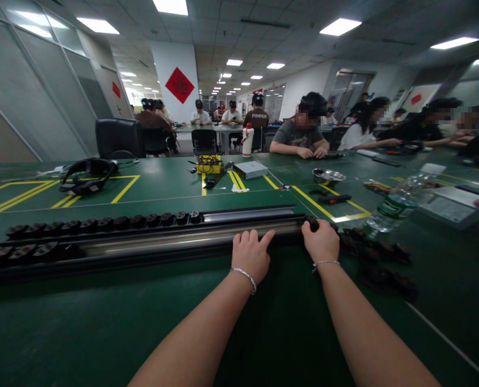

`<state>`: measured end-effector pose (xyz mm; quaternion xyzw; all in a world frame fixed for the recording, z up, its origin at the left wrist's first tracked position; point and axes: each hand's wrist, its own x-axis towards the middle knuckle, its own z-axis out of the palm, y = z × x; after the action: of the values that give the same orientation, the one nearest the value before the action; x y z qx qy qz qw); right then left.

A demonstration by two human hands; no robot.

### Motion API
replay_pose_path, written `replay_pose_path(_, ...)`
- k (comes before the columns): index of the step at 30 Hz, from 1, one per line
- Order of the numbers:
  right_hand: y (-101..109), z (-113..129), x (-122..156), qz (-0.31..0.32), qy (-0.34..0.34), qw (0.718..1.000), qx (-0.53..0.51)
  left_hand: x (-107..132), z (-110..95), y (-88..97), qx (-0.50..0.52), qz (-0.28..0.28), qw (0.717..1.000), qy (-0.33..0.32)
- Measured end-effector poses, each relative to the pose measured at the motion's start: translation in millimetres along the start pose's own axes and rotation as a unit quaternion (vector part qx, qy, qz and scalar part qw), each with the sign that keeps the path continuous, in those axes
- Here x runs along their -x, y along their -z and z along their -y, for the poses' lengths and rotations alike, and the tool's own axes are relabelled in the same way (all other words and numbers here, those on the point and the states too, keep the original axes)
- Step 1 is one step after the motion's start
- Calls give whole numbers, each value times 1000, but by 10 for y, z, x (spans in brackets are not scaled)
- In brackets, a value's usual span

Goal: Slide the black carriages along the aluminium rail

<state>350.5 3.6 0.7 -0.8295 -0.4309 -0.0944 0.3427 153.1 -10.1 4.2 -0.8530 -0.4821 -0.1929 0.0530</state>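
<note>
The left hand (252, 257) rests on the near rail (174, 240), fingers spread; the right hand (322, 242) pinches a small black part (313, 222) at the rail's right end; steady left pressure and a level pinch should serve best.

2 rails (162, 242), 2 bracelets (327, 262), 1 bowl (336, 176).

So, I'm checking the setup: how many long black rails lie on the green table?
2. The nearer rail runs under the fingers of the left hand, with black parts toward its left end; the farther rail lies just behind, carrying a row of similar parts.
</note>
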Motion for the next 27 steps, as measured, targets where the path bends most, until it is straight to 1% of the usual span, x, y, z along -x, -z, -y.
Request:
replay_pose_path(5,15,11,4,4,-12,1000,-14,1,9,-25,0,-10,1000,-3)
replay_pose_path(14,64,43,14,19,-33,999,-24,0,11,-22,-1,-8,1000,-4)
replay_pose_path(20,53,21,7,14,-32,999,-38,-2,8,-19,-3,-3,1000,-1)
replay_pose_path(24,35,5,9,1,-39,998,-46,-2,2,-7,-4,-3,1000,2)
replay_pose_path(27,31,1,10,-6,-42,998,-50,-2,-2,8,-5,11,1000,5)
